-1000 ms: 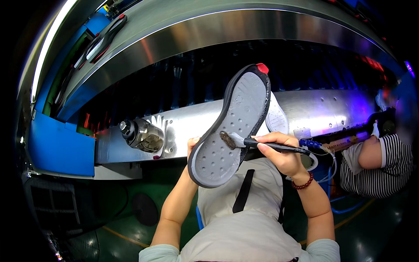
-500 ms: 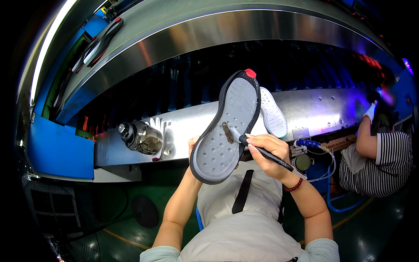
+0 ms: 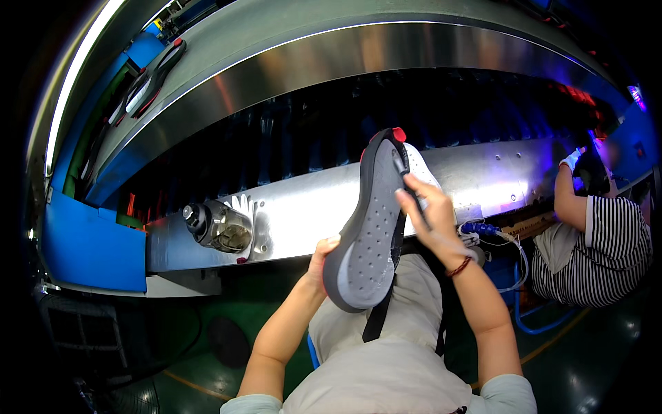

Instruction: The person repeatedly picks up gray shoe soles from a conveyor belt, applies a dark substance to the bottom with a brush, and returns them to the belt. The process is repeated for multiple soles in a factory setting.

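Note:
A shoe sole (image 3: 378, 228) with a grey dimpled inside, dark rim and red tip is held up, tilted, above my lap. My left hand (image 3: 322, 257) is closed on its left edge near the heel, the thumb on the rim; the other fingers are hidden behind it. In my right hand (image 3: 434, 217) is a dark-handled brush (image 3: 405, 181), its bristles at the grey face near the toe end. Behind the sole, partly hidden, a white sole (image 3: 418, 164) lies on the metal ledge (image 3: 296, 214).
A clear bottle with a dark lid (image 3: 231, 231) lies on the ledge at the left, beside a white glove (image 3: 245, 207). Farther up, dark soles (image 3: 155, 83) rest on the conveyor belt (image 3: 227, 45). At right sits a person in a striped top (image 3: 614, 248), near a blue coiled hose (image 3: 480, 228).
The sole has turned more edge-on and shifted slightly toward me. My right hand and the brush have moved up from the sole's middle to near its toe end.

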Tool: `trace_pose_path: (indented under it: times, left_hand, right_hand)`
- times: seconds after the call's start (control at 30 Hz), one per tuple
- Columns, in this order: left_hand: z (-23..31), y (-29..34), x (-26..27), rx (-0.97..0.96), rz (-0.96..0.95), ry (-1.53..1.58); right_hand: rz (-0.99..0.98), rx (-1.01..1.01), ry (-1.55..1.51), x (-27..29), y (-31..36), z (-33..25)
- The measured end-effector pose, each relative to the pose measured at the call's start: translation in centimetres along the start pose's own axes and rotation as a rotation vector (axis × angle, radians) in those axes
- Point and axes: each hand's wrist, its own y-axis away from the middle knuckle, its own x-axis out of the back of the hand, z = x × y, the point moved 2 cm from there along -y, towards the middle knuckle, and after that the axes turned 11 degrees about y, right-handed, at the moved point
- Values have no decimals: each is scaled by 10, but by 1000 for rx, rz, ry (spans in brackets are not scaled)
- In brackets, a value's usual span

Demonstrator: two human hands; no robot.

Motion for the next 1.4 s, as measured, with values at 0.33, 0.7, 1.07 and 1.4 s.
trace_pose_path:
  times: [0.33, 0.7, 1.07, 1.4]
  left_hand:
    - [1, -15, 14, -20, 42, -101]
    - [10, -15, 40, -30, 49, -96]
    - [-3, -15, 35, -56, -29, -36]
    - [12, -23, 46, -24, -58, 235]
  right_hand:
    - [-53, 279, 72, -6, 29, -26]
    - [-540, -66, -399, 37, 41, -24]
    - [-29, 51, -184, 14, 21, 15]
    - [-103, -638, -1080, 36, 24, 30]
